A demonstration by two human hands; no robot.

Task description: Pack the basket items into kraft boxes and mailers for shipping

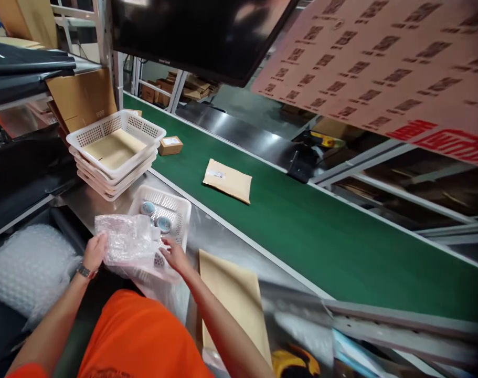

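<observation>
At a packing bench beside a green conveyor belt (309,226), a person in orange sleeves holds a sheet of bubble wrap (126,244) between both hands, just at the near rim of a white plastic basket (174,210). The wrap's long axis runs from about nine o'clock to three o'clock across the person's front, with the left hand (94,253) clasping its nine-o'clock end and the right hand (174,255) at its three-o'clock end, both equally close. The left fingers curl around the wrap's edge, thumb hidden behind the plastic; the right fingers are loosely spread and bent, tips touching the wrap's lower corner, though whether they pinch it cannot be told. Two tape rolls (156,216) lie in the basket at twelve o'clock from the hands, partly veiled by the wrap's far edge. A stack of empty white baskets (115,149) stands farther off at eleven o'clock. A brown padded envelope (233,299) lies flat on the steel bench at four o'clock from the right hand, another envelope (227,180) and a small carton (170,145) ride the belt at one o'clock, and a roll of bubble wrap (30,268) sits at nine o'clock of the left hand.
</observation>
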